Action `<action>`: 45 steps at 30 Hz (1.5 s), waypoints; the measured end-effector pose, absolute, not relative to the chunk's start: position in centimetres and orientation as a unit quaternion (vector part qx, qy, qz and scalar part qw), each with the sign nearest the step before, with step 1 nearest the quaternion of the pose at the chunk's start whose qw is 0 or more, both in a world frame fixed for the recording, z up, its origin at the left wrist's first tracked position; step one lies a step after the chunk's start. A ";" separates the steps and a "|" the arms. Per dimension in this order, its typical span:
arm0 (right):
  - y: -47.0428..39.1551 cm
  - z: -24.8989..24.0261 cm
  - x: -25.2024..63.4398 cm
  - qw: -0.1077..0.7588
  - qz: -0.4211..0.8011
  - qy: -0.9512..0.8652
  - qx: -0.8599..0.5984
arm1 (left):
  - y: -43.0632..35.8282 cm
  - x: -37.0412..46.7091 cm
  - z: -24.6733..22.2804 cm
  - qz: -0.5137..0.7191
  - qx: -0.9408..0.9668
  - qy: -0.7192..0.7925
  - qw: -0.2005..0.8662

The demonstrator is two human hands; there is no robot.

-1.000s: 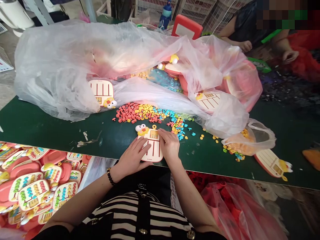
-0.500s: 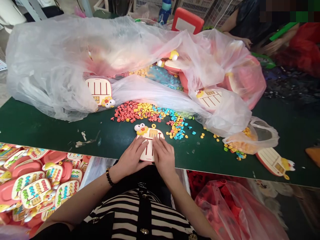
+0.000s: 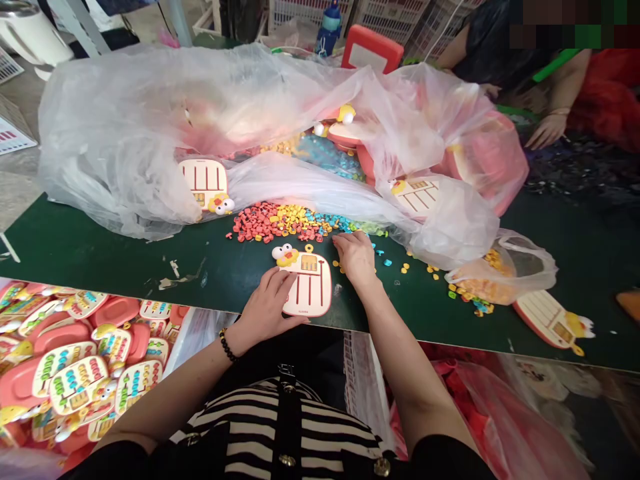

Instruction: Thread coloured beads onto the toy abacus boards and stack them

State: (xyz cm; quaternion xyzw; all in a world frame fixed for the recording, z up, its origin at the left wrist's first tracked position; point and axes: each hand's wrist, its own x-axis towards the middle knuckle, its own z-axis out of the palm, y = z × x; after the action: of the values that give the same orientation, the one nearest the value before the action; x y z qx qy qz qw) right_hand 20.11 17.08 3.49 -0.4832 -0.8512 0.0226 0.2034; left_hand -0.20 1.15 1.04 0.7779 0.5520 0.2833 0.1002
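Note:
A cream board (image 3: 314, 293) with a yellow-beaked, big-eyed head and slots lies on the green table in front of me. My left hand (image 3: 265, 303) rests on its left edge, fingers over the board and thumb along the bottom. My right hand (image 3: 356, 259) is over the small blue and yellow pieces right of the board, fingers bent down and together; what they hold, if anything, is hidden. A pile of small red pieces (image 3: 255, 222) runs into yellow pieces (image 3: 295, 219) beyond the board.
Clear plastic bags (image 3: 125, 133) cover the back of the green table (image 3: 225, 267). Similar boards lie at both sides, one at the right (image 3: 545, 319). Finished-looking coloured boards (image 3: 77, 383) fill the lower left. A co-worker's hand (image 3: 547, 130) is at the upper right.
My right hand has left the board and moved right and forward to the small pieces. My left hand stays on the board. The co-worker's hand has shifted.

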 end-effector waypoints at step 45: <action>10.6 3.1 15.4 0.445 0.224 -0.737 -0.456 | 0.6 -0.7 0.3 0.328 0.754 0.553 0.133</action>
State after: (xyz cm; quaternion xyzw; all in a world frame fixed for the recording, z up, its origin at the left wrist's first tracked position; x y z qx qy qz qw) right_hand 15.36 10.64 3.12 -0.4563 -0.7370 0.2245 0.4453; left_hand -0.74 0.56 0.30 0.7543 0.5529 0.3280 0.1332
